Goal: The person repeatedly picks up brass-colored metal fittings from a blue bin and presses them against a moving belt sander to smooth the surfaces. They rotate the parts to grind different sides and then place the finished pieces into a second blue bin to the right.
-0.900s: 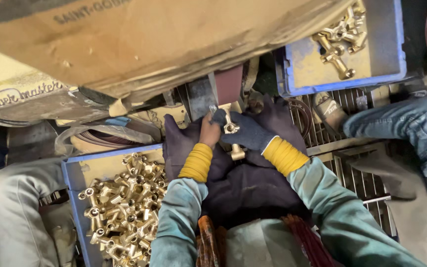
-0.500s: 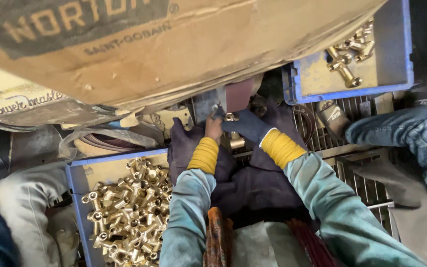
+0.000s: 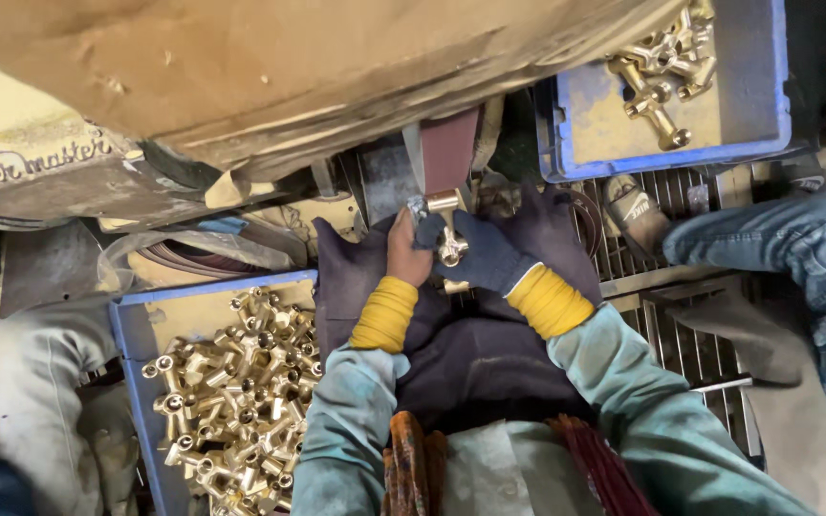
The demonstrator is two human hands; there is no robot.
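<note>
A brass T-shaped fitting (image 3: 448, 226) is held between both my hands, its top end against a dark red sanding belt (image 3: 451, 150). My left hand (image 3: 405, 252), with a yellow cuff, grips the fitting's left side. My right hand (image 3: 480, 253), in a dark blue glove with a yellow cuff, holds it from the right. A dark cloth (image 3: 475, 344) lies over my lap beneath the hands.
A blue crate (image 3: 131, 330) at lower left holds several brass fittings (image 3: 231, 392). Another blue crate (image 3: 580, 158) at upper right holds a few more fittings (image 3: 662, 67). A cardboard-covered machine housing (image 3: 289, 76) hangs overhead. A person's jeans-clad leg (image 3: 795, 258) is on the right over a metal grate (image 3: 700, 344).
My hands have lifted the fitting up toward the sanding belt, and the view has shifted slightly.
</note>
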